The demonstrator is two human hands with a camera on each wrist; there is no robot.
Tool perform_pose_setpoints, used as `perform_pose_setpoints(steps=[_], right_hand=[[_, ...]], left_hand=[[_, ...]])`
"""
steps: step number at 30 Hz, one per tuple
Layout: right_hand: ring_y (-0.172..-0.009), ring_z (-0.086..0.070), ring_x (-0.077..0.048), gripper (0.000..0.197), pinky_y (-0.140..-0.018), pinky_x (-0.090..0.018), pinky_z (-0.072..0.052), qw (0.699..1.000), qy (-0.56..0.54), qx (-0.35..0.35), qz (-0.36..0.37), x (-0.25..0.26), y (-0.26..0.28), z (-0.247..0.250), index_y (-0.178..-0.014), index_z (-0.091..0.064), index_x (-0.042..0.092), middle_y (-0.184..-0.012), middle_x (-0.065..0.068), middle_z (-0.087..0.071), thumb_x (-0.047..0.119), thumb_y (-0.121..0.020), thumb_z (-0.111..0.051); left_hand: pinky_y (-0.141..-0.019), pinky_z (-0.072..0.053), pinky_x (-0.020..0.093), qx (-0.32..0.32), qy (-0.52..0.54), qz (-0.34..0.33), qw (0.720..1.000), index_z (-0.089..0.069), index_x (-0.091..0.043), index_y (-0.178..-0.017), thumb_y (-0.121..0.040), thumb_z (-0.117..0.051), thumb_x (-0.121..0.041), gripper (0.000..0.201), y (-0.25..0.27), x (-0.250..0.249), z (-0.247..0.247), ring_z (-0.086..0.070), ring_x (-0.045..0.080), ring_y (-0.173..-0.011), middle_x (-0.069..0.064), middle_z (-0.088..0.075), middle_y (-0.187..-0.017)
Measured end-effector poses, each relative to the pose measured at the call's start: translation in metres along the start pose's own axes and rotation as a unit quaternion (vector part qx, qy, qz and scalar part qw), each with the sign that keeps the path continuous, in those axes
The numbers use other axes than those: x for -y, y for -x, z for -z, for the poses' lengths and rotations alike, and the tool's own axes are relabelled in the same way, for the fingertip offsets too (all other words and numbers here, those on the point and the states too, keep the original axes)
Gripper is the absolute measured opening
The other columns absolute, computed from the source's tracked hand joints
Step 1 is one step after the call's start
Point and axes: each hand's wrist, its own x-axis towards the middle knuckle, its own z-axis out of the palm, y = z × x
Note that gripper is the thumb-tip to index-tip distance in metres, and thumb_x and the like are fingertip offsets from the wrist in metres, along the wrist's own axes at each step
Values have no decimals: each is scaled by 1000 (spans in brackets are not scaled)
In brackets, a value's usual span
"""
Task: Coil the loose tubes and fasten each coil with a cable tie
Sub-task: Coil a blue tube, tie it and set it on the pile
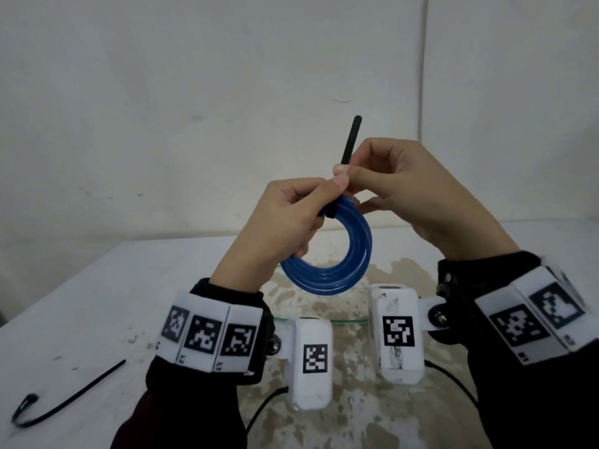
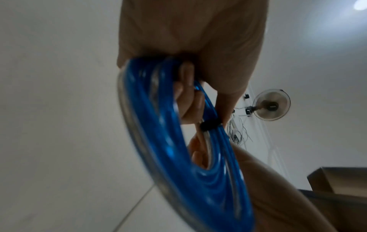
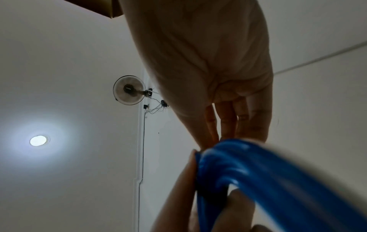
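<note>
- Blue tube coil (image 1: pixel 337 254) hangs in the air between both hands, above the white table (image 1: pixel 97 286), held near its top edge and tilted so the ring faces partly toward the head camera.
- Left hand (image 1: pixel 278 222) has its fingers curled through and round the turns at the upper left of the ring, holding the bundle together; the left wrist view shows the fingers inside the loop.
- A black cable tie (image 1: pixel 350 140) is wrapped round the turns just beside that grip, and its free tail stands almost upright above the coil, leaning slightly right.
- Right hand (image 1: pixel 408 196) pinches the tail low down, thumb and forefinger closed on it right above the band.
- Key relation: the tail's long axis points up and away from the coil, and the right hand is the nearer one to it, so tightening looks like a pull along that line while the left hand braces the ring.
- Whether the band is already snug cannot be told; the wrist views are blurred there.
- A second cable tie (image 1: pixel 64 400) lies on the table at far left, well apart from both hands.
</note>
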Motion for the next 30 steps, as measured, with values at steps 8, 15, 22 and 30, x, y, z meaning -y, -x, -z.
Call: perform_pose_setpoints(steps=[8, 15, 22, 30], right_hand=[[-62, -60, -13, 22, -53, -24, -51, 996, 61, -54, 20, -14, -6, -14, -70, -53, 12, -73, -4, -60, 13, -88, -65], [-66, -66, -12, 24, -60, -33, -59, 997, 52, 15, -56, 0, 11, 3, -96, -63, 6, -80, -5, -68, 27, -97, -52], [-82, -66, -18, 19, -74, -35, -59, 993, 92, -5, -77, -10, 56, 41, -111, -63, 12, -97, -11, -70, 12, -92, -60], [-67, -65, -16, 9, -61, -25, -54, 973, 83, -124, -176, -21, 136, 119, -98, -65, 7, -79, -11, -67, 7, -89, -62]], left_hand=[[-55, -39, 30, -98, -249, -116, 956, -69, -17, -65, -94, -54, -28, 35, -1, 5, -4, -52, 14, -54, 1, -61, -55], [-43, -18, 27, -49, 43, -12, 998, -62, -7, -81, -97, -50, -32, 33, -3, 1, -9, -20, 11, -42, 1, -24, -54], [-51, -40, 23, -46, 171, -12, 984, -67, -10, -108, -100, -44, -31, 33, -3, 17, -45, -35, 11, -46, 0, -40, -60], [-56, -53, 24, 78, 134, 137, 978, -67, -6, -94, -101, -36, -39, 45, -10, 34, -136, -62, 15, -53, 3, -65, -60]])
